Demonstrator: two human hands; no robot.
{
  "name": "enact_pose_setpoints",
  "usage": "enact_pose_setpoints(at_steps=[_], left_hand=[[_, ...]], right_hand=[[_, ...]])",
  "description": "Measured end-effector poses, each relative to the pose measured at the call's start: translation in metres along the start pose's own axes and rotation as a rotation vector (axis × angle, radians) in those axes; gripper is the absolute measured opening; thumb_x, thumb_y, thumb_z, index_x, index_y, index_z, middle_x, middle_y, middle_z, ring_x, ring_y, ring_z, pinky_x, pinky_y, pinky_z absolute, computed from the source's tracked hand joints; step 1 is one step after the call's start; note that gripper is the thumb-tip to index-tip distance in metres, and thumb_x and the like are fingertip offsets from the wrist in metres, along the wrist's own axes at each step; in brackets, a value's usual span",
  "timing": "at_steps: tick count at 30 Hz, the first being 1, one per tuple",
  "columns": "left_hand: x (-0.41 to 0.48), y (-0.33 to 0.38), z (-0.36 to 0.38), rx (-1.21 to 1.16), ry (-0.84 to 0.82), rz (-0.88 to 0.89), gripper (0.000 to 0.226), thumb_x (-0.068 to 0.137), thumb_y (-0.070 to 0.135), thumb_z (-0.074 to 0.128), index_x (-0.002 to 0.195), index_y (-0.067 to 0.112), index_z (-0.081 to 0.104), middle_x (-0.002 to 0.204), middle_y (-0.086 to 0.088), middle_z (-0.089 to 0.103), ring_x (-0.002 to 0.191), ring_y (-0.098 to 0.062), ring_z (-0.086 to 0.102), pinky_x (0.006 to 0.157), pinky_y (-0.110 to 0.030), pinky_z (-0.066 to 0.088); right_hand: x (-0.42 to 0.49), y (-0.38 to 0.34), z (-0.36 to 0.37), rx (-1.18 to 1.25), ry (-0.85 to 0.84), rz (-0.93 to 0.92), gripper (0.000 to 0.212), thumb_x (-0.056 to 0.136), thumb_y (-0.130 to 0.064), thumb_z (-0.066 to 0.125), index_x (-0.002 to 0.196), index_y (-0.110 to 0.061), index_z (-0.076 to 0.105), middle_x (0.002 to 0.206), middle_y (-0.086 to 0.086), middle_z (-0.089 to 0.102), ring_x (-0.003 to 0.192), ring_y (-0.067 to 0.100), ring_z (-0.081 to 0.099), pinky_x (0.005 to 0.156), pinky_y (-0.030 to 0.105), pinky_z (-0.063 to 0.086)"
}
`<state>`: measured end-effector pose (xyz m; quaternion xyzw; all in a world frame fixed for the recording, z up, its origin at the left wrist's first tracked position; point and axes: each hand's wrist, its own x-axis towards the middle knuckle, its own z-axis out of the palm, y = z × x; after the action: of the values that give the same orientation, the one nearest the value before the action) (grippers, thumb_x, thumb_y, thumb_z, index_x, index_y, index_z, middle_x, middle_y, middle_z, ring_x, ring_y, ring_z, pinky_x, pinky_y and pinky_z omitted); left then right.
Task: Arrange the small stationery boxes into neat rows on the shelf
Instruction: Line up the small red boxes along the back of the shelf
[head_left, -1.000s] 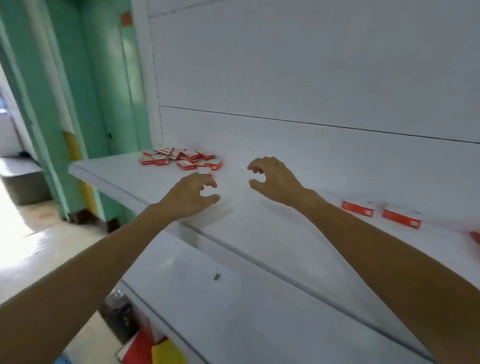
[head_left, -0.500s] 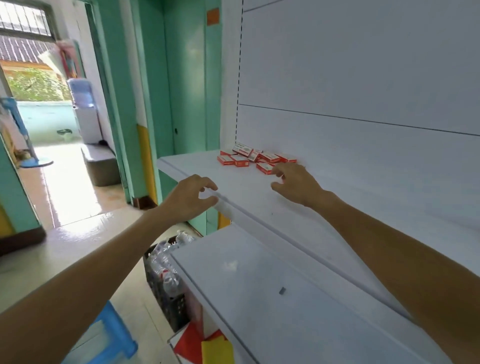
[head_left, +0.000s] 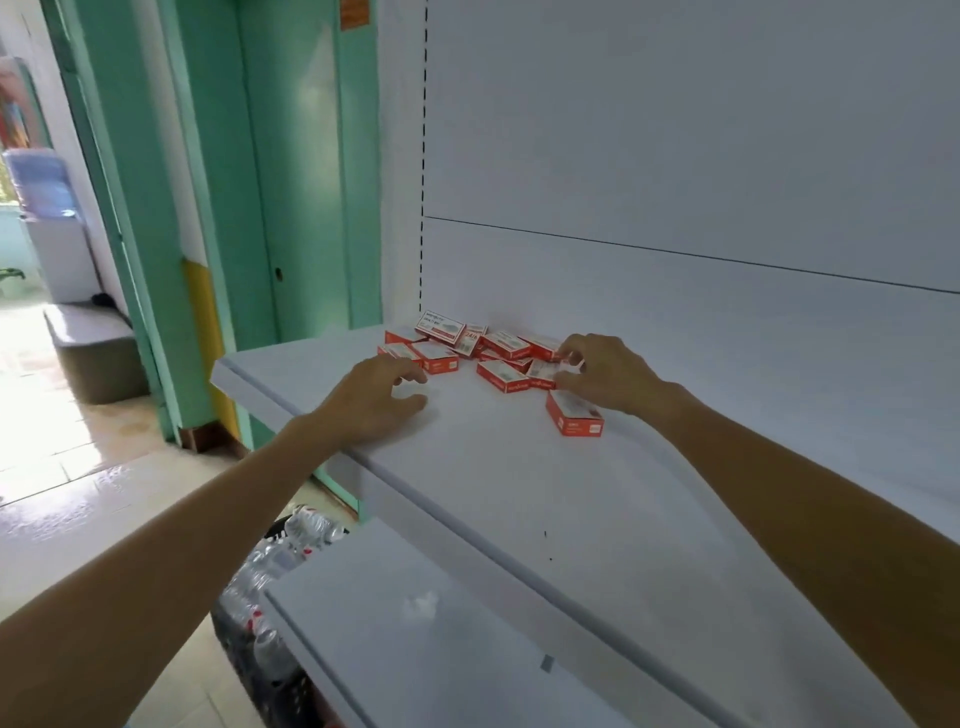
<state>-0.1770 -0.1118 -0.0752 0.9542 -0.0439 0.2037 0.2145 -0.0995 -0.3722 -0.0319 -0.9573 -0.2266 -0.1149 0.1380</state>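
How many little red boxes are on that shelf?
10 in plain sight: a lone box nearest the front edge, a second box just behind it, and eight in a heap at the back left of the shelf. Overlaps may hide more.

Held both bare arms out ahead, with the left arm (head_left: 156, 561) in from the lower left and the right arm (head_left: 805, 509) in from the lower right, both nearly straight. Set the left hand (head_left: 376, 402) palm down, wrist level, fingers loosely curled and slightly spread, thumb pointing toward the other hand, gripping nothing. Set the right hand (head_left: 610, 374) farther forward, palm down, knuckles raised, fingers curled, thumb and fingertips closed on either side of a small box (head_left: 543, 371).
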Motion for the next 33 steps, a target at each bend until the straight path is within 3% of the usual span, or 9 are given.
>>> enact_pose_setpoints(at_steps=[6,12,15,19,24,26,30,33], left_hand=[[0.034,-0.021,0.008,0.006,0.012,0.09,0.024,0.084,0.023,0.061,0.107,0.016,0.063,0.117,-0.003,0.061,0.105,-0.018,0.051,0.087,-0.022,0.031],[0.077,-0.037,0.016,-0.068,0.014,0.082,0.025,0.081,0.024,0.065,0.104,0.013,0.064,0.111,-0.009,0.061,0.099,-0.023,0.055,0.083,-0.028,0.037],[0.092,-0.047,0.022,-0.006,-0.014,0.128,0.033,0.081,0.031,0.063,0.109,0.014,0.063,0.114,-0.011,0.06,0.102,-0.025,0.056,0.085,-0.031,0.041],[0.105,-0.062,0.023,0.102,-0.107,0.259,0.042,0.085,0.04,0.055,0.121,0.017,0.058,0.128,-0.009,0.055,0.115,-0.032,0.049,0.097,-0.04,0.04],[0.107,-0.072,0.023,0.171,-0.145,0.357,0.043,0.089,0.036,0.048,0.13,0.025,0.049,0.136,-0.007,0.046,0.12,-0.034,0.042,0.098,-0.038,0.033],[0.106,-0.071,0.02,0.158,-0.169,0.41,0.041,0.088,0.037,0.049,0.128,0.025,0.052,0.13,-0.01,0.05,0.117,-0.032,0.043,0.096,-0.039,0.034],[0.1,-0.064,0.015,0.07,-0.179,0.573,0.041,0.085,0.038,0.056,0.121,0.02,0.058,0.119,-0.009,0.055,0.114,-0.026,0.044,0.092,-0.035,0.033],[0.094,-0.061,0.018,-0.053,-0.229,0.577,0.04,0.083,0.041,0.059,0.113,0.014,0.057,0.117,-0.005,0.057,0.109,-0.021,0.048,0.089,-0.033,0.038]], right_hand=[[0.014,0.004,0.01,0.03,-0.036,0.063,0.036,0.086,-0.035,0.056,0.118,-0.017,0.055,0.116,0.003,0.059,0.101,0.019,0.057,0.084,0.037,0.05],[0.009,0.005,0.003,0.065,-0.024,0.152,0.029,0.086,-0.033,0.06,0.108,-0.014,0.059,0.109,0.004,0.062,0.096,0.019,0.058,0.084,0.035,0.05],[0.004,0.006,-0.003,0.031,-0.037,0.262,0.019,0.086,-0.036,0.058,0.087,-0.017,0.057,0.1,0.004,0.063,0.09,0.021,0.059,0.077,0.034,0.048],[-0.008,-0.003,0.004,0.02,-0.122,0.449,0.03,0.088,-0.041,0.052,0.074,-0.015,0.05,0.088,0.005,0.062,0.078,0.019,0.057,0.064,0.03,0.042],[-0.015,-0.034,0.024,-0.004,-0.019,0.543,0.04,0.082,-0.058,0.052,0.069,-0.022,0.039,0.076,-0.002,0.05,0.075,0.018,0.049,0.057,0.027,0.034],[-0.016,-0.048,0.031,-0.002,0.002,0.542,0.04,0.08,-0.059,0.054,0.069,-0.024,0.038,0.074,-0.004,0.049,0.076,0.018,0.049,0.056,0.026,0.034],[-0.015,-0.069,0.047,0.016,0.07,0.495,0.037,0.079,-0.057,0.057,0.086,-0.021,0.05,0.091,-0.001,0.055,0.085,0.018,0.051,0.073,0.031,0.041],[-0.019,-0.076,0.047,0.033,0.079,0.468,0.045,0.078,-0.057,0.058,0.098,-0.016,0.059,0.099,0.001,0.061,0.09,0.019,0.053,0.08,0.033,0.042]])
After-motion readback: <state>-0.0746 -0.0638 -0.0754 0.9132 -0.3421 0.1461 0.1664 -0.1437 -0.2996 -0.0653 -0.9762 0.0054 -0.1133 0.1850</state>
